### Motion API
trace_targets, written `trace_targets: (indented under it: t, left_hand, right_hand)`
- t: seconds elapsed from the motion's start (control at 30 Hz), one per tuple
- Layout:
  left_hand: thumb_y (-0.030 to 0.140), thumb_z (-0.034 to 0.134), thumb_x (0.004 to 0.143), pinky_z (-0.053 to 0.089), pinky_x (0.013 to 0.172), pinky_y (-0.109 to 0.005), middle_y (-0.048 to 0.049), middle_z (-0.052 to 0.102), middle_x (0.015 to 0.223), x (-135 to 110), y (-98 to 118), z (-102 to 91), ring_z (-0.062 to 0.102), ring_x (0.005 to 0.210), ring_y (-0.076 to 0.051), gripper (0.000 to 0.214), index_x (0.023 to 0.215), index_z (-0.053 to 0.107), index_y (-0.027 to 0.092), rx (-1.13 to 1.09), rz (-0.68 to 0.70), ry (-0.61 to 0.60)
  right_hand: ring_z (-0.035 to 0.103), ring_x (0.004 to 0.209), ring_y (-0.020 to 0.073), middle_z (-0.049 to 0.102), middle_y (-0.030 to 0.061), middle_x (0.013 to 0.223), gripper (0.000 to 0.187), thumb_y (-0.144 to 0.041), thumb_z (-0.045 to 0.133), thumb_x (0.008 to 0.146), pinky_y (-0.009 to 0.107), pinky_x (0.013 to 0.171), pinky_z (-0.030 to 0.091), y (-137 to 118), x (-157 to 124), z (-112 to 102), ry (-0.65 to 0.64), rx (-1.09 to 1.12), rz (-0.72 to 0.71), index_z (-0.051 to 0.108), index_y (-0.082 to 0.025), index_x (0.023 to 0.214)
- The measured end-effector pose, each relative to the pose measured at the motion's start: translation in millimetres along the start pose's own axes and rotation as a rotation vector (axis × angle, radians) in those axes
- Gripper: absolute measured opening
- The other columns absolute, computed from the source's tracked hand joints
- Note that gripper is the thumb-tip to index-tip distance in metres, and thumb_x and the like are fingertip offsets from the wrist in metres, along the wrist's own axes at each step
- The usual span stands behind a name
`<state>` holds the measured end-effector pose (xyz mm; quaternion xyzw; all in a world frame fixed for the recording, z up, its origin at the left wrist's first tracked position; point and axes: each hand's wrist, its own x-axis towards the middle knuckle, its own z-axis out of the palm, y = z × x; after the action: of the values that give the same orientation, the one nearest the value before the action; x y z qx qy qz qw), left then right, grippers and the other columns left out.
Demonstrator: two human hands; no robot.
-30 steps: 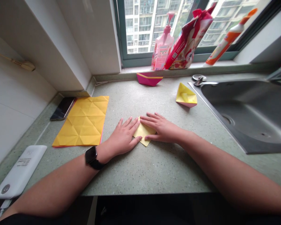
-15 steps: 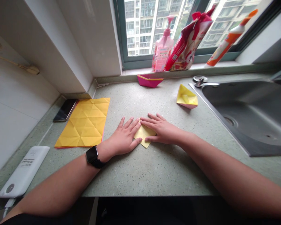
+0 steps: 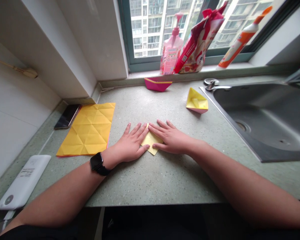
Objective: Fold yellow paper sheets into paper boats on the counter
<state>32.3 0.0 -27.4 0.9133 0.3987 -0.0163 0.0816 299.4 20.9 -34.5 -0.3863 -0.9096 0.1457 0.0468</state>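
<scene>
A small folded piece of pale yellow paper (image 3: 152, 140) lies flat on the speckled counter, one corner pointing toward me. My left hand (image 3: 133, 142) rests flat with fingers spread, its index finger and thumb on the paper's left side. From the other side my right hand (image 3: 170, 137) presses on the paper, fingers stretched out and thumb on its lower part. The two index fingertips meet near the paper's far corner. Both hands partly cover the paper's sides.
Left lies a stack of creased yellow paper (image 3: 91, 130) beside a phone (image 3: 67, 116) and a white power bank (image 3: 23, 181). Behind stand a pink paper boat (image 3: 158, 86) and a yellow paper boat (image 3: 197, 102). A metal sink (image 3: 250, 146) is right; a pump bottle (image 3: 171, 53) stands on the sill.
The whole view has shifted slightly. Both hands stay flat on the folded paper, with their index fingertips at its far corner; the paper keeps its shape.
</scene>
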Motion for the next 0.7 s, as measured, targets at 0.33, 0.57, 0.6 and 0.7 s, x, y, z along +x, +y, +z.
trace_targets:
  t: [0.33, 0.57, 0.6, 0.7]
  left_hand:
    - [0.060, 0.034, 0.117, -0.005, 0.141, -0.066, -0.0172, 0.022, 0.188, -0.1, -3.0, 5.6, 0.012, 0.177, -0.036, 0.080, 0.182, 0.017, 0.017, -0.007, 0.011, 0.049]
    - [0.056, 0.051, 0.114, 0.005, 0.142, -0.068, -0.0176, 0.026, 0.187, -3.3, -2.6, -2.3, 0.012, 0.177, -0.040, 0.083, 0.180, 0.023, 0.015, -0.034, 0.038, 0.125]
    - [0.054, 0.056, 0.112, 0.008, 0.142, -0.068, -0.0178, 0.029, 0.186, -4.3, -3.0, -4.2, 0.016, 0.176, -0.040, 0.082, 0.179, 0.028, 0.016, -0.041, 0.061, 0.164]
    - [0.046, 0.063, 0.110, 0.025, 0.141, -0.063, -0.0179, 0.045, 0.178, -6.9, -4.1, -8.9, 0.038, 0.168, -0.037, 0.064, 0.167, 0.050, 0.020, -0.086, 0.166, 0.275]
  right_hand:
    - [0.018, 0.173, 0.0497, 0.027, 0.0120, 0.187, 0.095, -0.078, 0.059, 0.102, 0.077, 0.136, 0.019, 18.7, -10.5, 1.0, 0.027, -0.030, 0.066, 0.032, -0.031, 0.180]
    - [0.017, 0.173, 0.0491, 0.020, 0.0137, 0.189, 0.095, -0.078, 0.062, 0.101, 0.074, 0.137, 0.021, 24.8, -12.3, -1.3, 0.014, -0.020, 0.096, 0.036, -0.030, 0.179]
    - [0.017, 0.173, 0.0488, 0.020, 0.0133, 0.189, 0.094, -0.077, 0.062, 0.101, 0.073, 0.137, 0.022, 27.3, -13.0, -3.1, 0.020, -0.016, 0.095, 0.036, -0.031, 0.179]
    - [0.018, 0.173, 0.0493, 0.022, 0.0121, 0.188, 0.093, -0.073, 0.066, 0.101, 0.075, 0.136, 0.024, 33.1, -14.7, -7.1, 0.052, -0.009, 0.089, 0.036, -0.033, 0.179]
